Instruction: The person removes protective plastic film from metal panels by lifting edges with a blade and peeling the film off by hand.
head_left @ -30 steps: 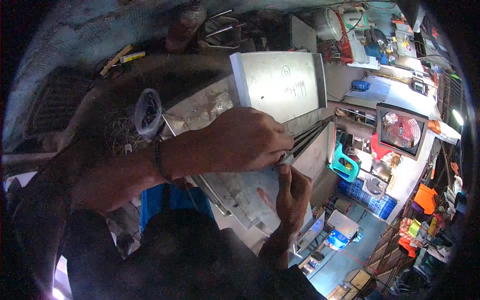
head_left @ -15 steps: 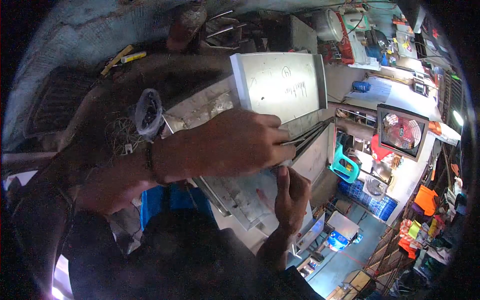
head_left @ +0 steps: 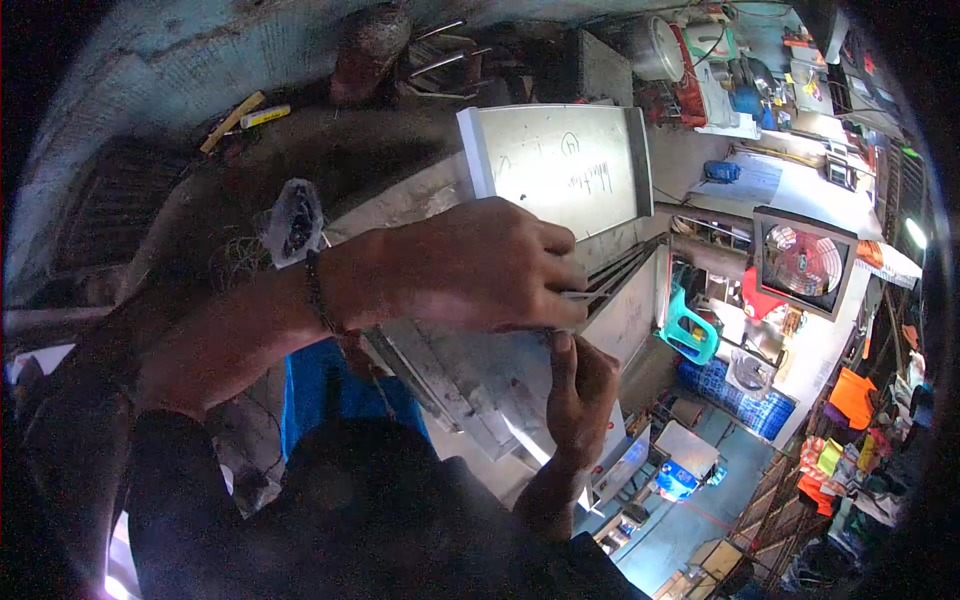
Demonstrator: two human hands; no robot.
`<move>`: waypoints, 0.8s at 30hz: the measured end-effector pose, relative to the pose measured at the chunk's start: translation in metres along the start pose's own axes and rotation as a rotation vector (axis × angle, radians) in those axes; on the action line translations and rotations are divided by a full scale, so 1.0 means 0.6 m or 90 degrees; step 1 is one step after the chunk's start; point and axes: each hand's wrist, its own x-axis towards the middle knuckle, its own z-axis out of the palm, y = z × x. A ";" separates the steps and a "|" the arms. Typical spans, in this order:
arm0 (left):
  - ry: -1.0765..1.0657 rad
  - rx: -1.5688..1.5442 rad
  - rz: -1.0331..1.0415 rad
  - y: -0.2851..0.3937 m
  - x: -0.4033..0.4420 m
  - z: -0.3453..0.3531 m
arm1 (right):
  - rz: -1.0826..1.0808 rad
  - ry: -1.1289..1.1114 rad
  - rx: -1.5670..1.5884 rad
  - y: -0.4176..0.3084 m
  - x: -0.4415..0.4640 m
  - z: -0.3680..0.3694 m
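Note:
My left hand (head_left: 480, 265), with a dark bracelet on its wrist, reaches across from the left. Its back faces me and its fingers are curled. Just below its fingertips is my right hand (head_left: 583, 390), thumb pressed against bent fingers. Whatever the two hands pinch between them is hidden and too small to name. Beneath them lies a grey metal sheet-like piece (head_left: 470, 375) with a bright edge. Beyond the left hand stands a white panel (head_left: 570, 165) with side flanges and black handwriting. Several thin dark strips (head_left: 630, 268) lie to the right of the left fingers.
A clear plastic bag (head_left: 295, 222) with small parts sits by tangled wire on the left. A yellow marker-like tube (head_left: 265, 117) lies farther back. To the right are a turquoise stool (head_left: 688, 325) and a square-framed fan (head_left: 803, 262). Blue cloth (head_left: 350, 400) shows near my body.
My left hand has shifted slightly up and its wrist has turned a little. My right hand stays almost in place. A bright glint now shows along the metal edge below.

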 end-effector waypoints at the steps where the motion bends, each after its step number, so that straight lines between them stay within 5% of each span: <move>1: 0.007 -0.058 -0.044 0.000 -0.001 0.005 | 0.008 -0.006 -0.017 -0.001 0.001 -0.002; 11: 0.113 -0.359 -0.236 0.007 -0.013 0.045 | 0.031 0.017 0.010 0.004 0.007 -0.002; 24: 0.011 -0.281 -0.382 0.061 -0.045 -0.009 | 0.062 0.009 0.011 -0.003 0.003 -0.005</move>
